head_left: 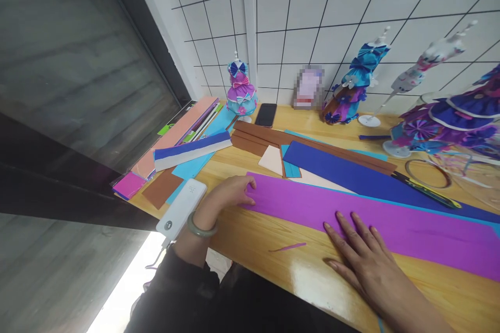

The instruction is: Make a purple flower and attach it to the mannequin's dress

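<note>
A long purple strip of paper or thin sheet (304, 197) lies flat across the table, with a light blue edge showing along its far side. At its left end, my left hand (234, 191) rests with curled fingers and thumb apart, the tips touching the strip. My right hand (363, 252) is spread out, its fingertips flat on the strip's near edge and its thumb over the wood. Between my hands and nearer me lies a thin purple sliver (291, 246). Behind the strip is a dark blue strip (336, 166), with a yellow-and-black utility knife (427, 191) on it.
A white power bank (182, 210) with a cable sits left of my wrist. Brown strips (265, 138), a phone (266, 115) and a folded blue-and-white strip (191, 151) lie behind. Small dress forms (242, 88) in colourful dresses stand along the tiled wall (300, 10).
</note>
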Tool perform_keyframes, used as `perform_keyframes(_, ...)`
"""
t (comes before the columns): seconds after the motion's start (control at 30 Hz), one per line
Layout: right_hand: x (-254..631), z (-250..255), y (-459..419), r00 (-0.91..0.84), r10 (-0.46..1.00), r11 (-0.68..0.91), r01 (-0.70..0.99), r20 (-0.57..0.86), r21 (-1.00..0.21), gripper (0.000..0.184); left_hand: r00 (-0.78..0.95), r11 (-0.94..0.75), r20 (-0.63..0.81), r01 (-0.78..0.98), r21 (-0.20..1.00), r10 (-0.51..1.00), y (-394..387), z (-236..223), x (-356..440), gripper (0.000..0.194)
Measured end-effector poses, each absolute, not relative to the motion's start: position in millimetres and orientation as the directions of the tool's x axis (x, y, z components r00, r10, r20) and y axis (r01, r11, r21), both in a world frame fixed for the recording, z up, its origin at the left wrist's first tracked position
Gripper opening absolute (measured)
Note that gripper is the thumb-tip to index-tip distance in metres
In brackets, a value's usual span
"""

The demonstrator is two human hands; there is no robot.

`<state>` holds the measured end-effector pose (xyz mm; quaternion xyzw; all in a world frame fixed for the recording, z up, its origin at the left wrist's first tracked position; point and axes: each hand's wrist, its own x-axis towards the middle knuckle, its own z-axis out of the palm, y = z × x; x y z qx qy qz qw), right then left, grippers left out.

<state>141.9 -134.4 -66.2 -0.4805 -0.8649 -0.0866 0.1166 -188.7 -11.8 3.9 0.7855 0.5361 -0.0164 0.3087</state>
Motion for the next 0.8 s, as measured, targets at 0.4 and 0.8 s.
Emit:
perform_keyframes(0.4, 141, -65, -136, -0.497, 0.822, 0.508, 0.861, 0.279, 0.035, 0.056, 0.387, -0.182, -0.397, 0.867, 0.464, 0.833, -19, 16, -199, 0.042)
perform_keyframes(0.8, 143, -69, -134, -0.518, 0.801, 0.528, 0.847, 0.300, 0.052, 0.056, 0.433, -0.185, -0.382, 0.823, 0.538, 0.816, -19, 18, -202, 0.032)
